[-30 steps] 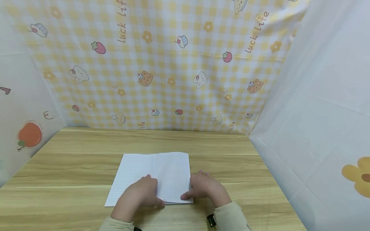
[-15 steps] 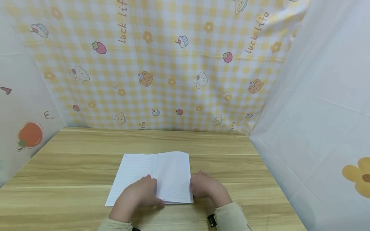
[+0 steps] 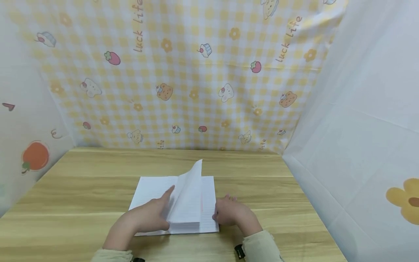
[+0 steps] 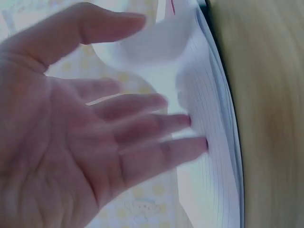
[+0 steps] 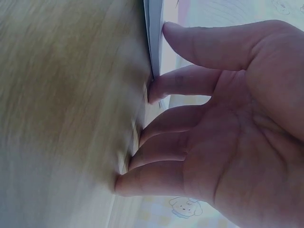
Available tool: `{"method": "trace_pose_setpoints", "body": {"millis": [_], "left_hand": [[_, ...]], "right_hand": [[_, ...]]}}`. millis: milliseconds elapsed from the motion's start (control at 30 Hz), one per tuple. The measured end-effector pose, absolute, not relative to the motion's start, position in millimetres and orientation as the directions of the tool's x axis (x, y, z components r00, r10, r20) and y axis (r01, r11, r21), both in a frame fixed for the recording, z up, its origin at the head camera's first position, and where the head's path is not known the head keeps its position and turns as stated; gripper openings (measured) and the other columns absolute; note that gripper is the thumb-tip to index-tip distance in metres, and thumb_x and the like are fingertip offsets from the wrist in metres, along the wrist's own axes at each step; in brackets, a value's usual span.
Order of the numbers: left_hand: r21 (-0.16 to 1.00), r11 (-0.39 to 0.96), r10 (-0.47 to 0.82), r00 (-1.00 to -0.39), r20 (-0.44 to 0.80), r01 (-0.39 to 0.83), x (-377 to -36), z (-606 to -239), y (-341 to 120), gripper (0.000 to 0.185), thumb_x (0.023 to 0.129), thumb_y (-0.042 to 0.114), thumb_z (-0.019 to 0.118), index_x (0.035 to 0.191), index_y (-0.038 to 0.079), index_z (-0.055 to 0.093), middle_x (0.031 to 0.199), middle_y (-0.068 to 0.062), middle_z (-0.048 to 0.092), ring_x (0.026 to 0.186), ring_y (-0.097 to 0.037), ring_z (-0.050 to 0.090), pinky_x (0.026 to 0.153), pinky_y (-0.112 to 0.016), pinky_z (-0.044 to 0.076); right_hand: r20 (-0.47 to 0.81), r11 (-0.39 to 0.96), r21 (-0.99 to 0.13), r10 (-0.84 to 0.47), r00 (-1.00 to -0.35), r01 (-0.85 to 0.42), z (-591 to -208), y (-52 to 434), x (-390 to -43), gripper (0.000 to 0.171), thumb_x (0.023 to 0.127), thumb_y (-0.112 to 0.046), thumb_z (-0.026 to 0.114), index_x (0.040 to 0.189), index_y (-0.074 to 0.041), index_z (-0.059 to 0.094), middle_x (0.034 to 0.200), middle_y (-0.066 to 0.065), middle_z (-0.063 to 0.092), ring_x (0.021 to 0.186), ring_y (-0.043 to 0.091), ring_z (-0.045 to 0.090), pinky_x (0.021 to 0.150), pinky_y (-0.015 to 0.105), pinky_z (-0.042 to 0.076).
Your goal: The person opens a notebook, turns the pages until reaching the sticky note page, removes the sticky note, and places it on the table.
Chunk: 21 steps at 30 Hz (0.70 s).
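**Trainee:** Where is the notebook, and why is it held this way?

**Instructor:** Your notebook (image 3: 176,203) lies open on the wooden surface (image 3: 82,189), near its front edge, directly ahead of you. Your left hand (image 3: 144,220) has its fingers extended and apart, touching a raised page (image 3: 188,193); the left wrist view shows the fingertips (image 4: 183,121) against the lined sheet, not pinching it. This contact probably supports the page as it stands up from the spine.

**Trainee:** And the other hand?

**Instructor:** Your right hand (image 3: 230,214) rests just beside the notebook's right edge. The right wrist view shows the thumb (image 5: 204,42) and a finger against the page stack and the other fingers planted on the surface. The grip is relaxed and clamps nothing; it likely braces the notebook against sliding sideways.
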<state>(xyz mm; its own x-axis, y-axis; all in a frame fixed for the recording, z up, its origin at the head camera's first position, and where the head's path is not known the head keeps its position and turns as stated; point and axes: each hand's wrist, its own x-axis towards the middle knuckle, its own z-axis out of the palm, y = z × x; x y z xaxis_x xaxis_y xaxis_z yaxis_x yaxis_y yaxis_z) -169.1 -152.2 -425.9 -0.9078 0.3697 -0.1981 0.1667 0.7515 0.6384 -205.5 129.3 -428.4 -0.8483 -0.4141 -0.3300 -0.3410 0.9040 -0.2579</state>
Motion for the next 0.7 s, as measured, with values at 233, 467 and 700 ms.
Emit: {"method": "trace_pose_setpoints", "body": {"millis": [233, 467, 700], "left_hand": [[0.591, 0.765, 0.292, -0.956, 0.035, 0.256, -162.8, -423.6, -156.7, 0.121, 0.087, 0.009, 0.074, 0.171, 0.013, -0.013, 0.175, -0.034, 0.005, 0.151, -0.058, 0.039, 0.112, -0.073, 0.046], [0.105, 0.955, 0.266, -0.956, 0.121, 0.278, -154.3, -421.4, -142.5, 0.102, 0.071, -0.011, 0.081, 0.159, 0.032, 0.051, 0.178, -0.005, 0.026, 0.164, -0.053, 0.013, 0.107, -0.096, 0.01], [0.269, 0.948, 0.223, -0.96, -0.167, 0.173, -149.1, -429.0, -125.6, 0.051, 0.083, -0.007, 0.073, 0.131, 0.006, 0.072, 0.153, -0.021, 0.061, 0.149, -0.056, 0.044, 0.114, -0.088, 0.026]], "right_hand": [[-0.329, 0.897, -0.273, -0.427, -0.842, -0.347, -429.8, 129.2, -205.5, 0.046, 0.1, -0.018, 0.069, 0.059, -0.009, 0.051, 0.138, 0.031, 0.068, 0.148, 0.06, 0.044, 0.123, 0.071, 0.035], [-0.316, 0.897, -0.269, -0.426, -0.848, -0.35, -430.0, 131.6, -206.7, 0.047, 0.099, -0.018, 0.069, 0.057, -0.009, 0.049, 0.136, 0.032, 0.069, 0.147, 0.06, 0.045, 0.122, 0.071, 0.036], [-0.31, 0.89, -0.269, -0.441, -0.842, -0.367, -430.2, 131.3, -205.6, 0.047, 0.099, -0.018, 0.07, 0.057, -0.01, 0.049, 0.131, 0.031, 0.072, 0.146, 0.061, 0.045, 0.122, 0.072, 0.036]]}}
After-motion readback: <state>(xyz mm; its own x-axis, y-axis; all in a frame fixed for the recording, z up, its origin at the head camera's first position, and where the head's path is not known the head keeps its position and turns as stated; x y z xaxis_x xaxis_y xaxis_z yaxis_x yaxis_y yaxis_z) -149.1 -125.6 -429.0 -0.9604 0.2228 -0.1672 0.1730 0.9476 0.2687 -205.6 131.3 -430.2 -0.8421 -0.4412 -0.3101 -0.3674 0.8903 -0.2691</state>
